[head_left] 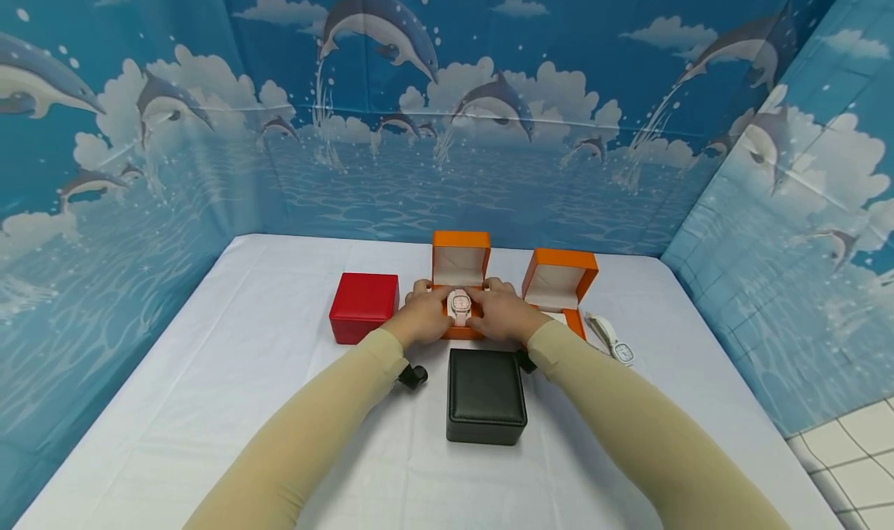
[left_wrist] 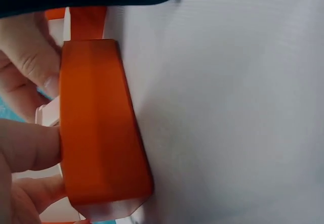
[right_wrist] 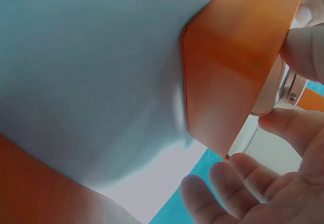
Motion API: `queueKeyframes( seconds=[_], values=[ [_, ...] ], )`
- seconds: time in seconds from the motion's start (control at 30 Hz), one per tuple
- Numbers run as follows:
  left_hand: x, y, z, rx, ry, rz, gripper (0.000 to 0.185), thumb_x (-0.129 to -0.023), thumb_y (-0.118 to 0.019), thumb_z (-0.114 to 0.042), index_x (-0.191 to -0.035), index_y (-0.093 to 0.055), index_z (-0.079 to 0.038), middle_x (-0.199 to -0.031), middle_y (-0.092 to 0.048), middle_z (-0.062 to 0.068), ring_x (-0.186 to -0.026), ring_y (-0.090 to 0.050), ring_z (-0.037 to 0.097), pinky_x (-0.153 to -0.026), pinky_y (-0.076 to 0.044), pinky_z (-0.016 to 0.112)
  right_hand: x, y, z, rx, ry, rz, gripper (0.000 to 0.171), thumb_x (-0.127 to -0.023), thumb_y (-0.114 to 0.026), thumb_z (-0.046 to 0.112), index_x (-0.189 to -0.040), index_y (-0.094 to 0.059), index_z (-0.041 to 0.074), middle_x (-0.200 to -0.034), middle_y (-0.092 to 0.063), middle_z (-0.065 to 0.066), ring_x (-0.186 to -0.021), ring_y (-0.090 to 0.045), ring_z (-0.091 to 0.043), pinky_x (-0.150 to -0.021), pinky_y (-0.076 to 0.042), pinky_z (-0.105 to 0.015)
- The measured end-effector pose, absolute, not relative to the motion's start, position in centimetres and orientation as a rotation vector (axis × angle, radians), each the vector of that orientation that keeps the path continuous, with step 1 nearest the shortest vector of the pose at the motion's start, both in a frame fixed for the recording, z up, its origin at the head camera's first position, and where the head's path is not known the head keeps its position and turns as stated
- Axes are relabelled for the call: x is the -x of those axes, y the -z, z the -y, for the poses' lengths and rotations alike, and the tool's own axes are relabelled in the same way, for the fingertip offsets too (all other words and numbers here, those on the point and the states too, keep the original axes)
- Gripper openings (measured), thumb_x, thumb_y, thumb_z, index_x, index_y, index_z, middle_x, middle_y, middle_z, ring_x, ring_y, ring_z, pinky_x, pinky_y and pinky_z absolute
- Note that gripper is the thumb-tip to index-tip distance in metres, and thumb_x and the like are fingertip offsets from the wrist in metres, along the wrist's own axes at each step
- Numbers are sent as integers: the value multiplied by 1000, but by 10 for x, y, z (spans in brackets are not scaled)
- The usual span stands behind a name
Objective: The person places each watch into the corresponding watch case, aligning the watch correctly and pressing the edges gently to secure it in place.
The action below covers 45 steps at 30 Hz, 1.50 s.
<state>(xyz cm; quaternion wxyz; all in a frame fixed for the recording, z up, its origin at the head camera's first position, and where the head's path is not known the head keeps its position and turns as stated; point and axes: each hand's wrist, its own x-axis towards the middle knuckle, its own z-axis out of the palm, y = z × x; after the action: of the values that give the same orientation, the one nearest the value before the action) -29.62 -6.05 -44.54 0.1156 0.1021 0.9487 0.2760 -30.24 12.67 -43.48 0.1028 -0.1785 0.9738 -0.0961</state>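
1. Holding a pale pink wristwatch with a square face, both hands meet over an open orange box with a cream lining near the middle of the table's far edge.
2. The left hand has its fingers curled around the left side of the box and watch; the left wrist view shows its thumb and fingers pressed against the orange box wall.
3. The right hand curls around the right side in the same way; the right wrist view shows a fingertip on the orange wall and the watch's pale case just beside the thumb, with the other fingers loosely bent below it.
4. The watch sits upright on the box's base, in front of the raised lid, between the two hands.
5. A closed red square box stands just left of the left hand.
6. A closed black leather-look square box lies nearer the person, between the two forearms in beige sleeves.
7. A second open orange box stands to the right, touching or just beside the right hand.
8. A white wristwatch with a blue-tinted face lies flat on the white tablecloth toward the right edge.
9. Blue dolphin-printed panels wall in the table on three sides.
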Motion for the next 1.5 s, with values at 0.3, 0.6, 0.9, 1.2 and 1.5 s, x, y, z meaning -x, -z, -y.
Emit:
queueKeyframes(
  seconds=[0.3, 0.6, 0.9, 1.2, 1.5],
  values=[
    [294, 445, 59, -276, -800, -2773, 68, -100, -65, -28, -164, -40, -26, -164, -29, 18, -138, -41, 36, -102, -54, 48, 303, 432, -127, 519, 267, -2835, 68, -106, -62, 39, -165, -36, 18, -161, -37, -25, -131, -46, -44, -110, -48, -54],
    [295, 447, 57, -256, -785, -2779, 66, -100, -65, -28, -162, -43, -32, -161, -31, 18, -133, -42, 35, -98, -54, 46, 304, 435, -123, 460, 277, -2831, 68, -104, -65, 38, -164, -38, 19, -158, -42, -26, -134, -49, -43, -109, -51, -51],
    [296, 447, 56, -266, -747, -2798, 66, -100, -65, -29, -162, -43, -28, -158, -36, 18, -130, -44, 34, -95, -55, 42, 306, 432, -122, 468, 310, -2804, 69, -103, -66, 35, -164, -38, 17, -155, -49, -26, -127, -59, -35, -98, -55, -44],
    [296, 446, 55, -267, -726, -2802, 66, -100, -66, -29, -162, -43, -28, -156, -37, 19, -128, -45, 34, -96, -56, 43, 307, 431, -122, 442, 299, -2766, 71, -104, -65, 36, -165, -35, 17, -156, -47, -28, -92, -61, -24, -97, -54, -42],
    [297, 446, 55, -262, -738, -2789, 67, -100, -65, -27, -163, -42, -28, -154, -38, 17, -127, -45, 33, -91, -56, 41, 306, 432, -121, 426, 304, -2770, 70, -104, -65, 36, -165, -34, 17, -156, -46, -27, -91, -61, -24, -96, -53, -42]
  ],
)
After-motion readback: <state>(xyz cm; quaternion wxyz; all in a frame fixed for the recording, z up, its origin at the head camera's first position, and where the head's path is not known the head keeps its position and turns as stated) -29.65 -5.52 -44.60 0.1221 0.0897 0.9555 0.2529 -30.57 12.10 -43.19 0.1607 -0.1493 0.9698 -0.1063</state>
